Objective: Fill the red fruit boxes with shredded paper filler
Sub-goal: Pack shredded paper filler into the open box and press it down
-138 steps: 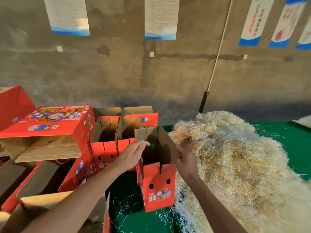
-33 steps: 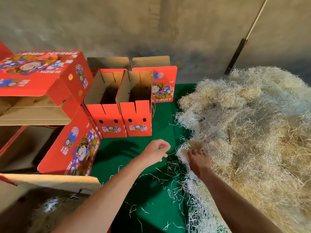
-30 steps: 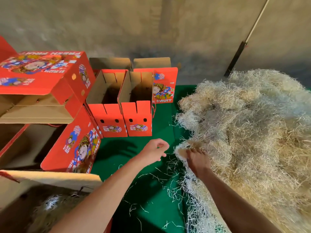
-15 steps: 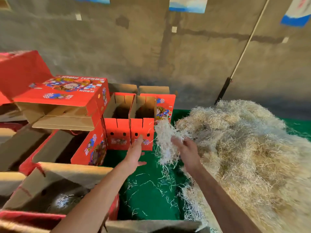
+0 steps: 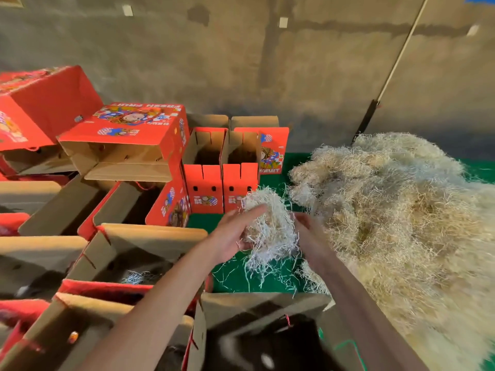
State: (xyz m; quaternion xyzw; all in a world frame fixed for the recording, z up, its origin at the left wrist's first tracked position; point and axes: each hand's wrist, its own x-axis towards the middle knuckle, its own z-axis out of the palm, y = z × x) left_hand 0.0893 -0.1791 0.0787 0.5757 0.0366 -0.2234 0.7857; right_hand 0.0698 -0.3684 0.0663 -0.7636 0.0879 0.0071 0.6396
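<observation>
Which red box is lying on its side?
The big red box at left, stacked on others. Its picture faces up and its opening faces us; the two small boxes beside it stand upright.

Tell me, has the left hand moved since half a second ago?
Yes. The left hand has gone right, away from the two small upright boxes, and now touches the clump of shredded paper that the right hand holds.

Boxes (image 5: 205, 183) left of the filler pile (image 5: 401, 210).
</observation>
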